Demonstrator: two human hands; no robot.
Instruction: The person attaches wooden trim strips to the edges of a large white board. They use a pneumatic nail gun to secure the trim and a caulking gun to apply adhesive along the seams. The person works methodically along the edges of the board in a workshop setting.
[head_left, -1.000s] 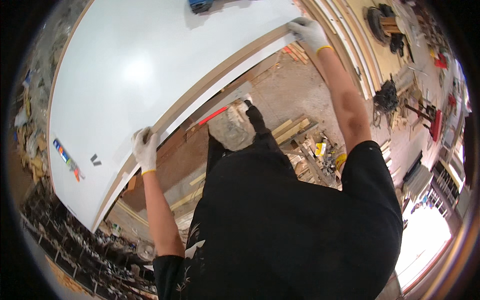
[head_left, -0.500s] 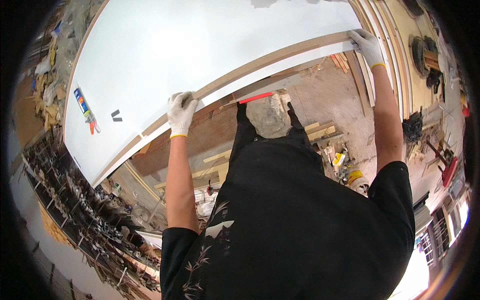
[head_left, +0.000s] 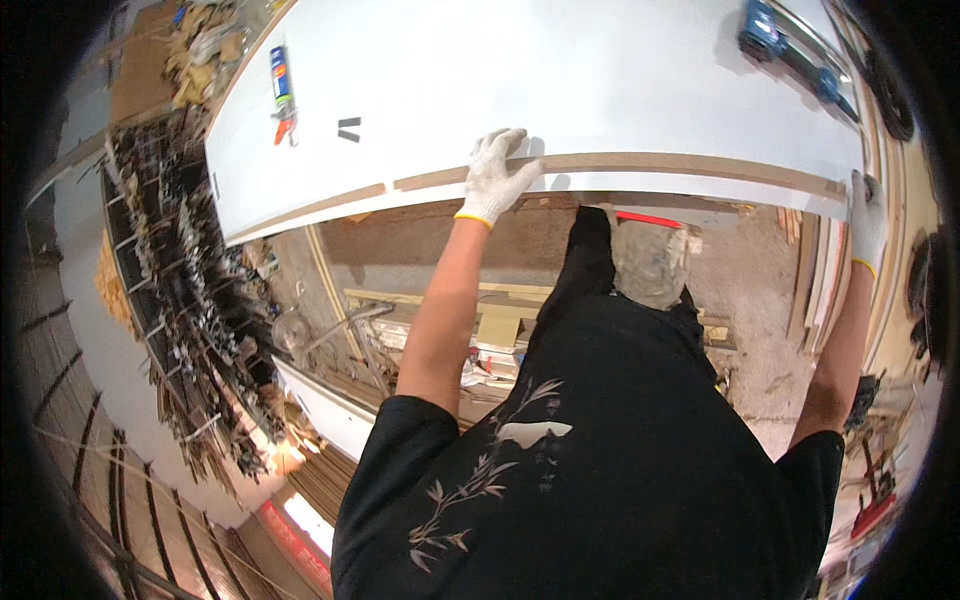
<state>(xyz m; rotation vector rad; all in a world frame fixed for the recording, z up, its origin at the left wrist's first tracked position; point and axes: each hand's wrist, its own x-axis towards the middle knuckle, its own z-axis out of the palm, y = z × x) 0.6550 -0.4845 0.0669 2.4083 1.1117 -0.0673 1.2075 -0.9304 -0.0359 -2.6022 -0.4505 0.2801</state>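
Head view: what has just changed at your hands?

Your left hand (head_left: 497, 178) has loosened. Half a second ago its fingers were curled at the long brown strip (head_left: 680, 163); now they reach out over the white panel (head_left: 600, 80), spread, thumb apart, with the hand lying across the strip.

What does that mean for your work?

You seem to be steadying or pressing the strip there rather than gripping it. It lies along the panel's near edge, with a white margin on your side. A small gap parts it from the shorter brown strip (head_left: 320, 208) to your left.

And your right?

Your right hand (head_left: 866, 222) is at the panel's right edge, by the strip's end. Whether it grasps the strip or only the panel, I cannot tell.

What else is around you?

A blue power tool (head_left: 765, 40) has come into view, lying on the panel at upper right. An orange-tipped tube (head_left: 280, 78) and two dark pieces (head_left: 349, 129) lie toward the upper left.

Anything in your way?

Your left hand hides part of the strip. The tool, well apart from it, would only obstruct a slide deeper across the panel, I'd judge.
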